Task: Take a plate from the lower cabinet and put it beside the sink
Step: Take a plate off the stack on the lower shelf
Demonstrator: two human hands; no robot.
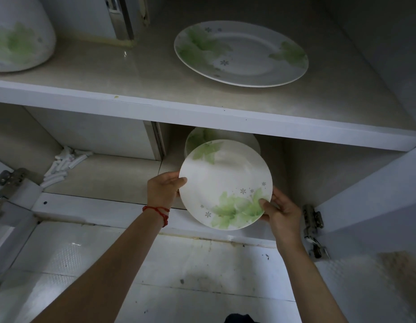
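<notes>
A round white plate (222, 180) with green leaf prints is tilted toward me at the mouth of the lower cabinet compartment. My left hand (164, 188) grips its left rim, thumb on the face. My right hand (282, 214) holds the lower right rim, thumb over the green print. Behind it, another plate of the same pattern (197, 137) stands partly hidden under the shelf edge. No sink is in view.
The shelf (155, 73) above carries a large oval platter (240, 53) and a white leaf-printed vessel (18, 36) at far left. White cylindrical pieces (62, 165) lie in the lower left corner. Open cabinet doors with metal hinges (313, 226) flank both sides. Tiled floor (202, 264) lies below.
</notes>
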